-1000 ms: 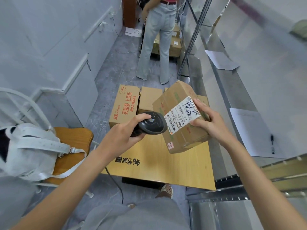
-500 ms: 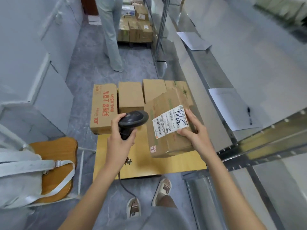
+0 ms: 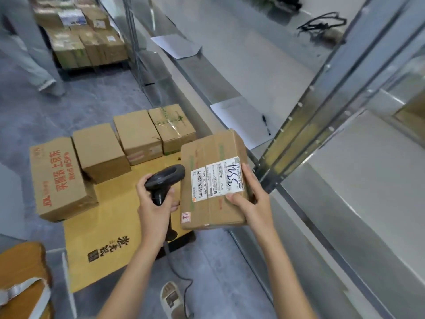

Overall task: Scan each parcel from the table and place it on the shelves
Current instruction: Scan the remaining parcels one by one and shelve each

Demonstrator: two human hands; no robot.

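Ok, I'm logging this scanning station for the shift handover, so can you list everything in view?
Held parcel: 1, brown cardboard, white label marked 3321, above the table's right edge.
Barcode scanner: 1, black, beside the held parcel's label.
Parcels on table: 4, brown cardboard, one with red print, along the far edge.
Table: 1, yellow wood, centre.
Shelves: grey metal, right.
Paper sheets: 2, white, on the shelf.
Pen: 1, black, on the nearer sheet.
Stacked boxes: several, brown, far left.
Chair: 1, wooden, bottom left.
Left hand: grip round the scanner handle.
Right hand: holds the parcel.
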